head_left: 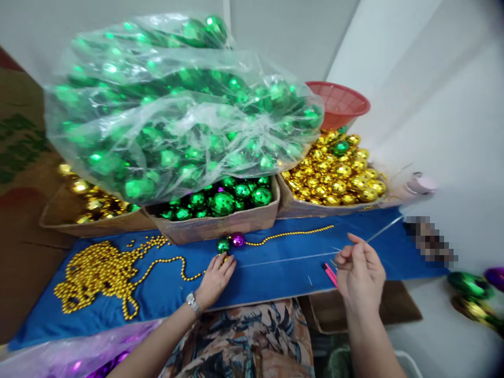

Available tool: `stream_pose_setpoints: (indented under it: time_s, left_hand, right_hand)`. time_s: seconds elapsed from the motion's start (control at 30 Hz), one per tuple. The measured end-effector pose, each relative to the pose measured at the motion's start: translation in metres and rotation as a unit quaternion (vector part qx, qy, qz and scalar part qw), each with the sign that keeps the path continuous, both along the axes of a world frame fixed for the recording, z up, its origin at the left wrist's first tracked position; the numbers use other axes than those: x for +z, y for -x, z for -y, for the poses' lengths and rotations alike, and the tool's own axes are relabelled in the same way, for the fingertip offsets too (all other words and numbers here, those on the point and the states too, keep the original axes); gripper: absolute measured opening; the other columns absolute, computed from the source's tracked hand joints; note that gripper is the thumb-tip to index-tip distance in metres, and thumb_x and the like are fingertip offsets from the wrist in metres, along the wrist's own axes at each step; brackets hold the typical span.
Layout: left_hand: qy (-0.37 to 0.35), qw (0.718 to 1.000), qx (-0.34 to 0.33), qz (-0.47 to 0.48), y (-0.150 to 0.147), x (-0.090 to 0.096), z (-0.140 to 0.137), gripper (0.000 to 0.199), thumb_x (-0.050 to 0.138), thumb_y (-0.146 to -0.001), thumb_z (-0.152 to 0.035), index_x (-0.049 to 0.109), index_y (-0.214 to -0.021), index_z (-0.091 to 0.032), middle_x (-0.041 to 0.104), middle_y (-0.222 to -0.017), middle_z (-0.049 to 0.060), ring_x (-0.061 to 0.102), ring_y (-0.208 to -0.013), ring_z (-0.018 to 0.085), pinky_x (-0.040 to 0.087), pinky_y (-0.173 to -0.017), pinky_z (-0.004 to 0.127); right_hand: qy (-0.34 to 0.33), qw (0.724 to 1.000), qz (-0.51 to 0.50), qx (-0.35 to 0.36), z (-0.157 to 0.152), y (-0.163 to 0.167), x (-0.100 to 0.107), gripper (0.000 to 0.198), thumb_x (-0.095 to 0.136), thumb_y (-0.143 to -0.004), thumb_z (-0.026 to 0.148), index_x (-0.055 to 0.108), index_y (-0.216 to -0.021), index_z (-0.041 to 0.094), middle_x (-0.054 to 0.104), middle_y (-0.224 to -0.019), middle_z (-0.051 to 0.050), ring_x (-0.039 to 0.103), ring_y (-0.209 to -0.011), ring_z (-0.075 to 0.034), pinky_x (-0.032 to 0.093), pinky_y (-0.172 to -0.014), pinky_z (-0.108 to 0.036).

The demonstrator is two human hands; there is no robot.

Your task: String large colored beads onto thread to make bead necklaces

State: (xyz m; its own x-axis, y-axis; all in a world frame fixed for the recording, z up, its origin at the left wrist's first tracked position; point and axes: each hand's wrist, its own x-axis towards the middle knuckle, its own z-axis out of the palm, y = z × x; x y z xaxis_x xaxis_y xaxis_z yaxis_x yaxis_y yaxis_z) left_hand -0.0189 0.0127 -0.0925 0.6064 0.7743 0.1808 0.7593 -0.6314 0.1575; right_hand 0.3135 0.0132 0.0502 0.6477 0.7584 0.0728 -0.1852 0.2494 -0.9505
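Observation:
My left hand (216, 278), with a watch on its wrist, lies on the blue cloth with its fingers closed over a gold ball (226, 259), mostly hidden. Touching or close above it are a green ball (222, 245) and a purple ball (238, 239). A gold bead string (291, 233) runs right from the purple ball, and another bead length (182, 262) reaches my left hand from the left. My right hand (361, 270) is raised and pinches a thin clear thread (283, 259), stretched from near my left hand. A thin strand also slants up to the right.
A heap of gold beads (96, 275) lies on the blue cloth (260, 283). Behind stand cardboard boxes (220, 227) of green and gold balls, under a big plastic bag (185, 115) of green balls. A red basket (342, 100) stands behind; a pink tool (329, 274) lies near my right hand.

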Motion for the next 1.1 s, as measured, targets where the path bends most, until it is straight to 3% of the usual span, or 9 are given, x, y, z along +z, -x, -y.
stream_pose_setpoints:
  time_s: [0.13, 0.27, 0.37, 0.47, 0.6, 0.73, 0.87, 0.97, 1.1]
  left_hand:
    - [-0.005, 0.991, 0.044, 0.124, 0.018, 0.021, 0.001, 0.045, 0.052, -0.087, -0.016, 0.049, -0.132, -0.019, 0.056, -0.131, 0.013, 0.048, -0.125, 0.027, 0.046, -0.100, 0.043]
    - [-0.089, 0.954, 0.142, 0.249, 0.046, 0.079, -0.025, 0.024, 0.053, -0.089, -0.019, 0.059, -0.113, -0.021, 0.066, -0.104, 0.008, 0.062, -0.099, 0.020, 0.052, -0.087, 0.035]
    - [-0.131, 0.941, 0.176, 0.257, 0.064, 0.125, -0.062, 0.015, 0.053, -0.090, -0.022, 0.061, -0.103, -0.020, 0.067, -0.096, 0.007, 0.063, -0.092, 0.019, 0.051, -0.083, 0.033]
    - [-0.115, 0.960, 0.187, 0.173, 0.076, 0.148, -0.099, 0.016, 0.050, -0.091, -0.025, 0.063, -0.096, -0.018, 0.068, -0.092, 0.008, 0.063, -0.088, 0.021, 0.051, -0.080, 0.033]
    - [-0.110, 0.969, 0.192, 0.105, 0.085, 0.148, -0.130, 0.021, 0.049, -0.090, -0.027, 0.066, -0.098, -0.016, 0.068, -0.096, 0.011, 0.063, -0.090, 0.026, 0.051, -0.081, 0.038]
    - [-0.126, 0.965, 0.191, 0.126, 0.091, 0.147, -0.159, 0.030, 0.049, -0.088, -0.026, 0.063, -0.112, -0.014, 0.062, -0.120, 0.016, 0.058, -0.109, 0.031, 0.047, -0.093, 0.045]
    - [-0.132, 0.961, 0.194, 0.148, 0.085, 0.160, -0.181, 0.033, 0.049, -0.087, -0.026, 0.062, -0.113, -0.011, 0.062, -0.120, 0.018, 0.058, -0.111, 0.031, 0.045, -0.097, 0.047]
    - [-0.123, 0.958, 0.204, 0.159, 0.078, 0.161, -0.166, 0.035, 0.054, -0.085, -0.028, 0.062, -0.116, -0.015, 0.061, -0.125, 0.013, 0.057, -0.114, 0.026, 0.044, -0.100, 0.041]
    - [-0.074, 0.934, 0.293, 0.188, 0.105, 0.130, -0.099, 0.025, 0.056, -0.087, -0.034, 0.066, -0.105, -0.020, 0.066, -0.113, 0.007, 0.059, -0.107, 0.019, 0.044, -0.098, 0.031]
  right_hand:
    - [0.043, 0.998, 0.019, 0.035, -0.002, 0.008, -0.014, 0.033, 0.071, -0.081, 0.042, 0.068, -0.101, 0.016, 0.053, -0.067, 0.002, 0.048, -0.058, -0.007, 0.040, -0.051, -0.018]
    - [0.069, 0.993, 0.057, 0.082, -0.004, 0.022, -0.029, 0.034, 0.068, -0.083, 0.044, 0.068, -0.103, 0.016, 0.054, -0.068, 0.001, 0.049, -0.060, -0.009, 0.041, -0.053, -0.020]
    - [0.076, 0.986, 0.077, 0.128, -0.007, 0.034, -0.038, 0.036, 0.065, -0.085, 0.045, 0.067, -0.105, 0.016, 0.053, -0.067, 0.001, 0.049, -0.058, -0.010, 0.041, -0.052, -0.021]
    - [0.089, 0.975, 0.111, 0.168, -0.006, 0.045, -0.045, 0.036, 0.061, -0.087, 0.046, 0.066, -0.107, 0.017, 0.054, -0.068, 0.000, 0.051, -0.059, -0.011, 0.043, -0.054, -0.022]
    - [0.117, 0.952, 0.185, 0.216, 0.000, 0.052, -0.047, 0.036, 0.055, -0.090, 0.046, 0.066, -0.109, 0.017, 0.057, -0.069, -0.001, 0.054, -0.060, -0.012, 0.046, -0.057, -0.023]
    - [0.110, 0.944, 0.212, 0.227, 0.004, 0.054, -0.044, 0.039, 0.052, -0.091, 0.048, 0.066, -0.109, 0.016, 0.057, -0.068, -0.001, 0.056, -0.057, -0.013, 0.049, -0.056, -0.024]
    - [0.107, 0.944, 0.216, 0.226, 0.005, 0.051, -0.047, 0.039, 0.053, -0.090, 0.048, 0.066, -0.108, 0.016, 0.059, -0.068, -0.001, 0.057, -0.058, -0.014, 0.049, -0.055, -0.025]
    - [0.125, 0.941, 0.224, 0.219, 0.009, 0.047, -0.053, 0.041, 0.056, -0.088, 0.050, 0.067, -0.108, 0.016, 0.059, -0.067, -0.001, 0.056, -0.057, -0.014, 0.049, -0.054, -0.024]
    - [0.159, 0.935, 0.240, 0.208, 0.022, 0.045, -0.054, 0.040, 0.058, -0.086, 0.052, 0.068, -0.102, 0.015, 0.063, -0.081, -0.004, 0.056, -0.063, -0.013, 0.049, -0.059, -0.025]
